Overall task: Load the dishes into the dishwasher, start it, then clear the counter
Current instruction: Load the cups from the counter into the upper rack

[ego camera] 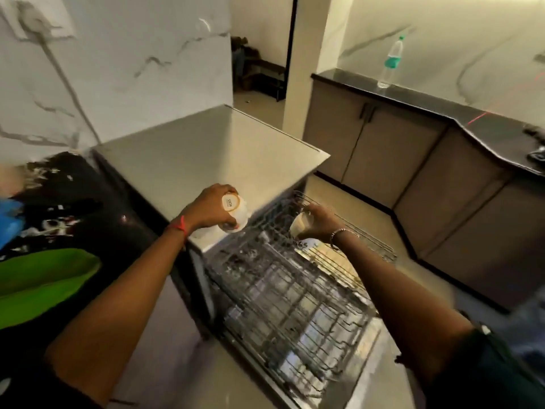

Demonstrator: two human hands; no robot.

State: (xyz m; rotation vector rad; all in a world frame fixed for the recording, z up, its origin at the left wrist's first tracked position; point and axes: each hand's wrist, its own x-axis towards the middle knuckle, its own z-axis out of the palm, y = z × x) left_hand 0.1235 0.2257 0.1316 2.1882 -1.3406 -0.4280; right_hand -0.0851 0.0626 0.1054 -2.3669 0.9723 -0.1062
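The dishwasher (206,149) stands open in the middle, both wire racks pulled out. My left hand (208,209) grips a white cup (234,212) turned on its side, its base facing me, over the dishwasher's front top corner. My right hand (320,221) holds a second pale cup (301,225) tilted over the upper rack (362,234). The lower rack (298,308) lies below, nearer to me, on the open door. The racks look blurred, so what lies in them is unclear.
A dark counter (442,109) runs along the right wall above grey cabinets, with a plastic bottle (390,63) on it. At the left are a black patterned cloth (67,202) and a green object (44,278). Behind is an open doorway (259,60).
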